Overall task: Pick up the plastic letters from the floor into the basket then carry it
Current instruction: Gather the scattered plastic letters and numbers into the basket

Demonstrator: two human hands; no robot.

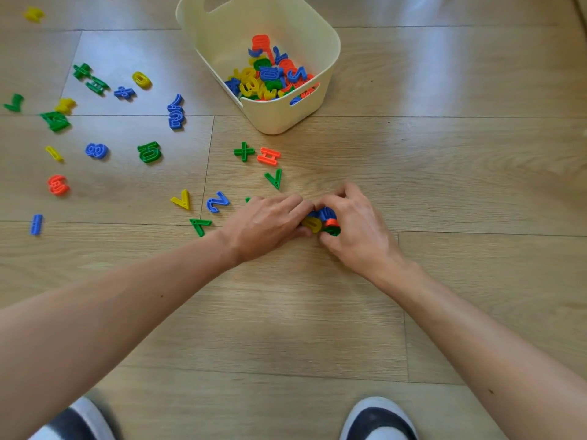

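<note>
Basket (277, 119) apart; left hand (265, 224), right hand (357, 228) grip letters (313, 224).

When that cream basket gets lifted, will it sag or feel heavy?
Probably stays stiff: the basket keeps its moulded shape with letters piled inside. Likely light, since the pile only covers the bottom and the pieces look thin plastic. Its smooth walls might slip; the handle slot offers surer grip.

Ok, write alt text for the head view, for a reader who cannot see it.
Seen from above, a person's left hand and right hand together grip a small bunch of plastic letters on a wooden floor. A cream basket beyond them is part filled with pieces, and more lie scattered to the left.
</note>
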